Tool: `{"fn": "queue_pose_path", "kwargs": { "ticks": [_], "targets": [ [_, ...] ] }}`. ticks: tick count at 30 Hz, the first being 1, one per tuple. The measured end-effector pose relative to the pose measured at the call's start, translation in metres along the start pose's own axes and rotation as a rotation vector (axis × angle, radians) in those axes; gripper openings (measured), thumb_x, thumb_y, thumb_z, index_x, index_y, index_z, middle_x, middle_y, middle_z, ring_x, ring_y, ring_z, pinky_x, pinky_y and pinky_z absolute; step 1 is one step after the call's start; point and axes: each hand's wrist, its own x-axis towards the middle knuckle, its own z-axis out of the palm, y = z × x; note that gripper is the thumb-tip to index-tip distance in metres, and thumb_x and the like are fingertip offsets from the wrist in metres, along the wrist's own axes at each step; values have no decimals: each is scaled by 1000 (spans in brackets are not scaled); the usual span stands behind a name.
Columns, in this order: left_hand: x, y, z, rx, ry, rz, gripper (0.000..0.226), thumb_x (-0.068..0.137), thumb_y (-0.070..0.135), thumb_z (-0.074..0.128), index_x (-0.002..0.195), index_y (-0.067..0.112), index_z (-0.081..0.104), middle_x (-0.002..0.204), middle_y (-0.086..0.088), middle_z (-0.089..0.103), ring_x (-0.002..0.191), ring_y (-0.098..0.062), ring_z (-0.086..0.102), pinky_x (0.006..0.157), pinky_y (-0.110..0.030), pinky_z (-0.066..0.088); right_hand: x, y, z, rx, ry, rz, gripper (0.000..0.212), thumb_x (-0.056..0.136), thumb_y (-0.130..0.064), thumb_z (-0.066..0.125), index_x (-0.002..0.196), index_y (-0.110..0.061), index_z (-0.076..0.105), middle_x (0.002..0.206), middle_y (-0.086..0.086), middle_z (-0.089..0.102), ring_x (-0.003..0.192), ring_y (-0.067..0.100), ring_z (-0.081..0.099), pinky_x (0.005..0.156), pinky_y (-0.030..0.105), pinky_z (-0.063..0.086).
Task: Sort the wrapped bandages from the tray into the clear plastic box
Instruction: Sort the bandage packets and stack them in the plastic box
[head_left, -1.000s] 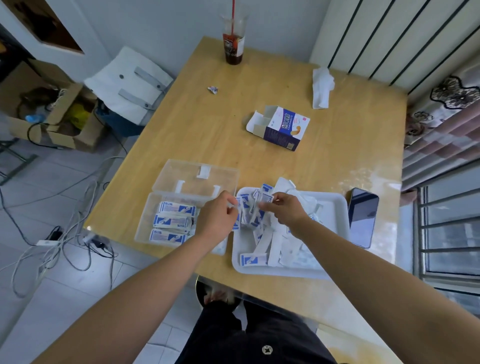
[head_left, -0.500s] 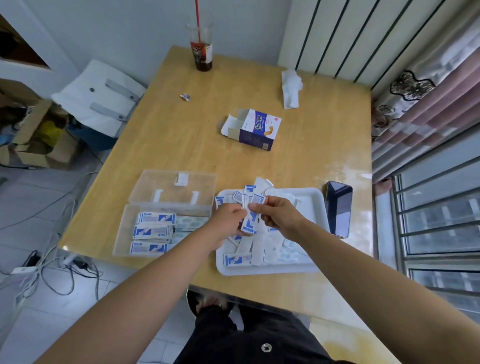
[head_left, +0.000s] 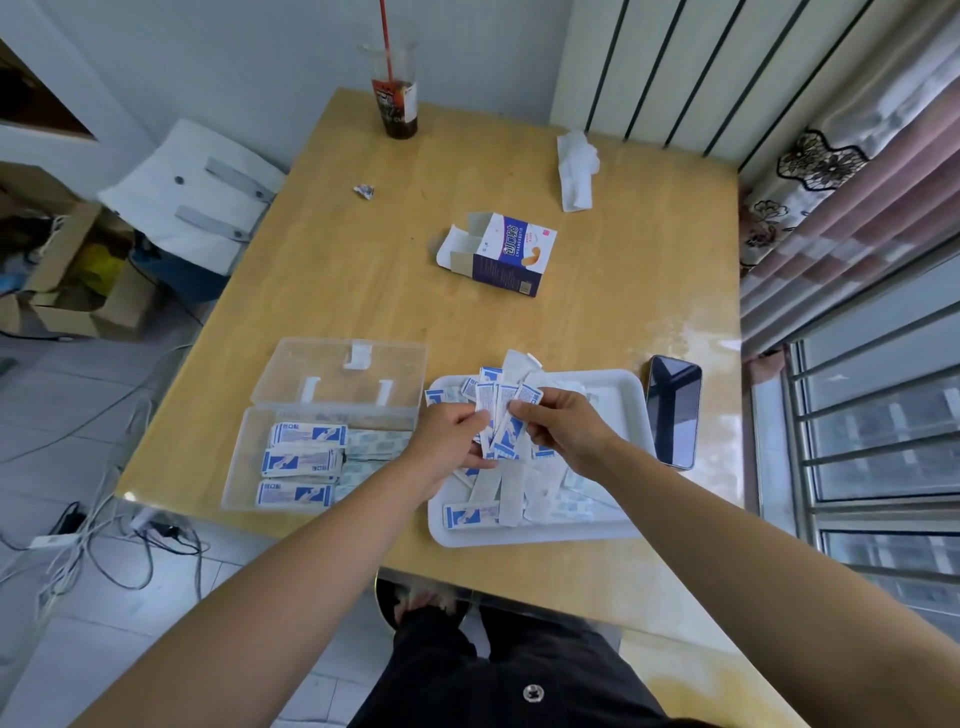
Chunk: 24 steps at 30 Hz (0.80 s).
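While both met over the tray (head_left: 540, 538), the left grip (head_left: 452, 436) and right grip (head_left: 566, 426) pinched one fanned bunch of wrapped bandages (head_left: 501, 410) between them, fingers curled round the strips. Under the grips and nearer the person, loose strips (head_left: 511, 499) lay scattered in the tray. Just left of the left grip stood the clear box (head_left: 249, 452), lid (head_left: 337, 369) folded back, with sorted packs (head_left: 304, 460) stacked in three rows inside. Right of the right grip, a phone (head_left: 672, 410) lay on the worktop (head_left: 363, 280) beside the tray. Well beyond the grips: an opened carton (head_left: 511, 254), a tissue (head_left: 576, 171) and a cup (head_left: 397, 109) with a straw.
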Motion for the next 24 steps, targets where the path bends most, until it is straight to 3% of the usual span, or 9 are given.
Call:
{"fn": "queue_pose_path", "kwargs": {
  "ticks": [3, 9, 12, 16, 19, 21, 24],
  "targets": [
    [-2, 0, 0, 23, 13, 19, 20, 98, 11, 50, 107, -2, 63, 102, -21, 69, 77, -26, 70, 59, -27, 59, 1, 0, -3, 33, 27, -7, 7, 87, -10, 68, 81, -8, 66, 61, 6, 54, 53, 15, 39, 54, 23, 35],
    [-4, 0, 5, 23, 3, 17, 25, 98, 20, 53, 106, -1, 65, 99, -21, 69, 75, -23, 69, 60, -27, 59, -1, 1, -2, -44, -98, -6, 5, 88, -13, 68, 87, -10, 71, 60, 4, 54, 55, 14, 39, 56, 24, 33],
    [-8, 2, 6, 26, -43, -5, 27, 102, 24, 44, 105, 5, 62, 93, -15, 70, 79, -26, 71, 67, -31, 61, -1, 3, -3, -36, -90, -9, 6, 88, -13, 68, 87, -10, 72, 64, 7, 56, 56, 14, 40, 58, 25, 33],
    [-11, 3, 7, 20, -99, -34, 31, 103, 21, 38, 120, 4, 57, 102, -17, 70, 84, -28, 72, 69, -32, 60, -3, 5, -4, 1, -56, -11, 7, 88, -12, 67, 88, -7, 71, 69, 10, 57, 57, 14, 42, 59, 26, 34],
    [-14, 6, 9, -7, -200, -115, 26, 102, 22, 38, 117, 7, 54, 97, -17, 68, 78, -30, 71, 68, -37, 59, -7, 4, 1, -11, -96, -14, 10, 89, -12, 66, 94, -4, 66, 68, 8, 58, 55, 13, 45, 55, 23, 36],
    [-19, 7, 12, 85, -244, -121, 17, 99, 12, 39, 113, 9, 49, 83, -14, 59, 64, -25, 64, 61, -34, 56, -11, 1, 2, -11, -99, -15, 8, 88, -9, 66, 94, -5, 62, 72, 8, 62, 54, 12, 50, 53, 21, 39],
    [-19, 4, 14, 348, -230, -57, 25, 97, 7, 35, 117, 11, 48, 73, -7, 51, 56, -17, 50, 50, -24, 42, -15, -2, -2, -82, -122, -58, 13, 85, -4, 67, 97, -8, 61, 82, 9, 65, 53, 12, 48, 53, 23, 38]
  ]
}}
